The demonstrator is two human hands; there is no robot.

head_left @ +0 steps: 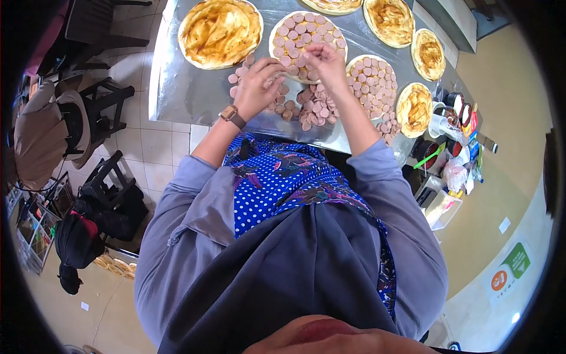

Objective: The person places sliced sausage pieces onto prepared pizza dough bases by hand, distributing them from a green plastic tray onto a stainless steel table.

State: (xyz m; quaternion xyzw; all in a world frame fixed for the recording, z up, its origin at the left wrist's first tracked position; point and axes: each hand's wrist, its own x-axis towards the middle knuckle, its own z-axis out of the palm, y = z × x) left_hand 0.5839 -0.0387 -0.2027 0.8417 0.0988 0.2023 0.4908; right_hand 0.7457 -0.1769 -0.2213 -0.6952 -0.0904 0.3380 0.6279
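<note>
A round, flat dough base topped with pink sausage slices lies in front of me on the metal table. My left hand, with a watch on its wrist, is curled at the base's near left edge. Whatever its fingers hold is hidden. Over the right part of the same base, my right hand has thumb and fingertips pinched together; anything between them is too small to make out. Loose sausage slices are heaped below my hands at the table's near edge, with more slices around my left hand.
Another slice-covered base lies to the right. Sauce-spread bases lie at far left, far right and near right. Containers and packets crowd the right side. Dark stools stand on the left floor.
</note>
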